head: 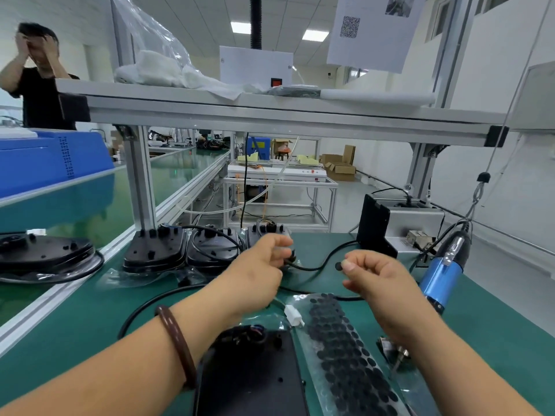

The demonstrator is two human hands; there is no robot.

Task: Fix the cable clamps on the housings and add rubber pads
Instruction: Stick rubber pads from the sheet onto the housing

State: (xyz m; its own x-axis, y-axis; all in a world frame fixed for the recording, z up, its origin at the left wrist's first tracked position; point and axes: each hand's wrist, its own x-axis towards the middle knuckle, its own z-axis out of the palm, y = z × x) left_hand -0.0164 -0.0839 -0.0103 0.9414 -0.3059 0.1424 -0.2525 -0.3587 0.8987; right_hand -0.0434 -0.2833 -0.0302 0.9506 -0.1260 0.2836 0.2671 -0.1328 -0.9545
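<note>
A clear sleeve (312, 373) holds pads (345, 349); right fingers (350, 264) pinch one rubber pad (338, 266), left fingers (279, 244) grip cable (312, 268).

Rows of black rubber pads (345, 349) form a dotted pattern against the green mat (90, 319), beside a blue-bodied screwdriver (441, 274).

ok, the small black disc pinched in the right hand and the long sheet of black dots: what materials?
Small black round disc in the right hand: likely rubber or foam, matte, no glint. Long sheet of black dots: backing looks like clear glossy plastic film; it glares and the green mat shows through.
</note>
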